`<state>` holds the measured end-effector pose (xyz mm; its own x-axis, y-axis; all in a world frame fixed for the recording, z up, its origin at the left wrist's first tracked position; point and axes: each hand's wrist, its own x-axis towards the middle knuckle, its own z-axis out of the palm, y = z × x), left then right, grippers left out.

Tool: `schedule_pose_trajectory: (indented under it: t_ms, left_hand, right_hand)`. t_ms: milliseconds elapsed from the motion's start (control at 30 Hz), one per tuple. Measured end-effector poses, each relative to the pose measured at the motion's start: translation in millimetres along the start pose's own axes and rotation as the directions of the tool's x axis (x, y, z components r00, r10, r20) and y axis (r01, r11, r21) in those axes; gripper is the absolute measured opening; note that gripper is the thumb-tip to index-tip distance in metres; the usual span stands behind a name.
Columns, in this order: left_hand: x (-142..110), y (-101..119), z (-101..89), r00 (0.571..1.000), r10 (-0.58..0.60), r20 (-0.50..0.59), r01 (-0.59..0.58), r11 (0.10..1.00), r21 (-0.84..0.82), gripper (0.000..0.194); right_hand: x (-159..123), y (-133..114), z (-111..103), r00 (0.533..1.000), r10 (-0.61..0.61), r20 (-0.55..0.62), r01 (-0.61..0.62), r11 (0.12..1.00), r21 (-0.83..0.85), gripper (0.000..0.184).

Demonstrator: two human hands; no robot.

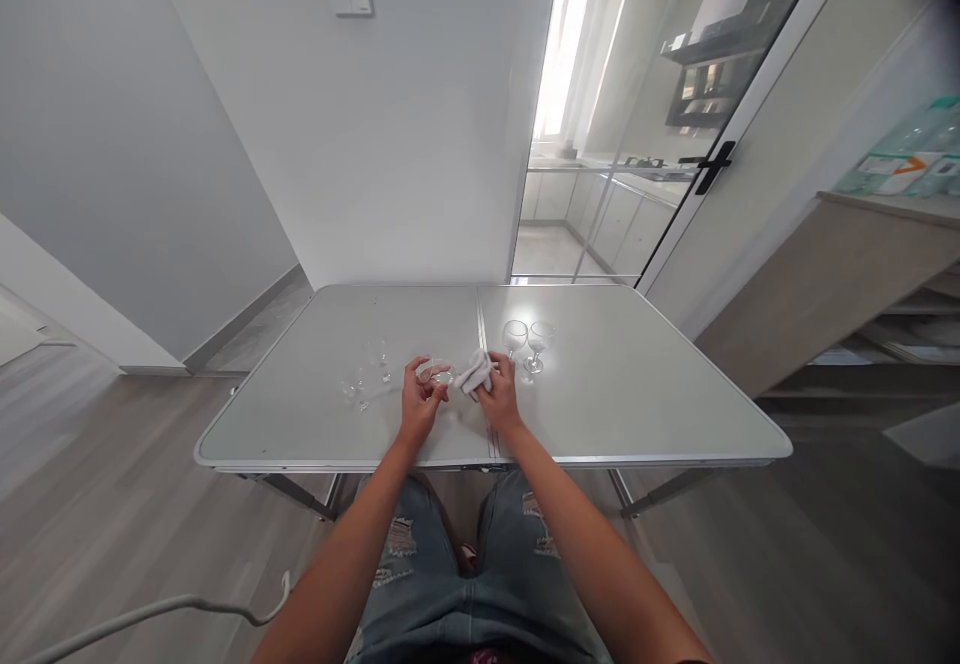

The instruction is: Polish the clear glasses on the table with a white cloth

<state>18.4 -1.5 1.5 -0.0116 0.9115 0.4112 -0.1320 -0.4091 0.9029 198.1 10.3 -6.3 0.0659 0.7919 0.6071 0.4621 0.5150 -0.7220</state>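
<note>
My left hand (418,406) is closed around a clear stemmed glass (441,374), tilted on its side above the folding table (630,399). In my right hand (501,399) is a bunched white cloth (475,374), pressed up against the right end of that glass. Just beyond the right hand, a goblet (514,333) and another goblet (541,336) stand upright side by side. Left of my left hand are more clear glasses (361,390), faint against the pale tabletop; their exact number and pose are hard to make out.
A seam (481,319) with metal edging crosses the table. Behind it rise a white wall (405,144) and a glass door (600,144) with a black handle. Bottles (911,159) sit on a shelf at the right. A pale cable (172,604) hangs at lower left.
</note>
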Motion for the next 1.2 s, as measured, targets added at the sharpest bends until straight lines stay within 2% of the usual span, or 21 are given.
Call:
schedule_pose_trajectory:
  t_ms: [100, 200, 267, 367, 533, 633, 867, 1000, 1067, 1200]
  left_hand:
    - [0, 1, 1.5, 1.0, -0.007, 0.011, 0.008, 0.999, -0.035, 0.061]
    - [0, 4, 3.3, 0.999, -0.022, 0.048, 0.025, 0.997, -0.067, 0.062]
    - [-1, 6, 4.3, 0.998, -0.026, 0.053, 0.03, 0.996, -0.084, 0.062]
    - [-1, 9, 5.2, 0.999, -0.03, 0.037, 0.033, 0.994, -0.1, 0.061]
    - [0, 8, 4.5, 1.0, -0.019, -0.014, 0.017, 0.993, -0.115, 0.06]
    - [1, 6, 3.9, 1.0, -0.007, -0.029, 0.003, 0.992, -0.129, 0.06]
    - [2, 2, 2.6, 0.998, -0.007, -0.054, 0.005, 0.999, -0.051, 0.062]
    - [2, 1, 1.8, 0.999, -0.008, -0.046, 0.008, 1.0, -0.01, 0.06]
    - [0, 2, 2.1, 1.0, -0.027, -0.001, 0.027, 1.0, -0.001, 0.06]
    - [-1, 5, 3.2, 0.998, -0.042, 0.055, 0.043, 0.999, -0.022, 0.059]
  right_hand:
    - [4, 10, 1, 0.97, 0.216, -0.113, -0.193, 0.963, 0.185, 0.017]
    - [8, 19, 4, 0.909, 0.401, -0.11, -0.319, 0.843, 0.434, 0.028]
    - [9, 21, 8, 0.888, 0.453, -0.077, -0.341, 0.762, 0.551, 0.035]
    - [8, 19, 14, 0.877, 0.48, 0.021, -0.367, 0.641, 0.675, 0.034]
    - [5, 18, 19, 0.841, 0.518, 0.155, -0.436, 0.481, 0.76, 0.031]
    - [2, 18, 19, 0.842, 0.494, 0.215, -0.468, 0.471, 0.748, 0.028]
    - [1, 5, 12, 0.922, 0.296, 0.25, -0.385, 0.628, 0.677, 0.024]
    - [5, -1, 6, 0.945, 0.269, 0.185, -0.323, 0.689, 0.649, 0.028]
    - [6, -1, 4, 0.944, 0.291, 0.154, -0.316, 0.669, 0.673, 0.028]
    - [7, 1, 5, 0.923, 0.331, 0.199, -0.343, 0.465, 0.816, 0.03]
